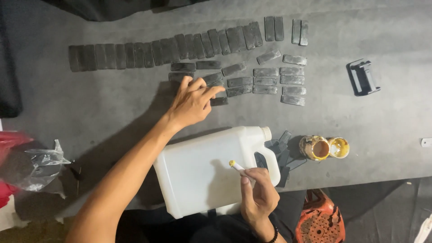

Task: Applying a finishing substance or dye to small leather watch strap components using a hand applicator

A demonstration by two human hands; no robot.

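My left hand (192,102) reaches out over the grey floor, its fingers on one of several dark flat rectangular pieces (211,81) laid out in rows. My right hand (257,194) holds a small white stick with a yellow tip (236,165) over a white plastic jerrycan (211,168) lying on its side near me. A long row of dark pieces (162,50) runs across the far part of the floor, with shorter rows (279,81) to the right of my left hand.
A small tin of yellow-brown glue (316,147) and its lid (339,147) sit right of the jerrycan. A black clamp-like holder (363,77) lies at far right. A clear plastic bag (38,168) and red item lie at left; an orange perforated object (320,220) below.
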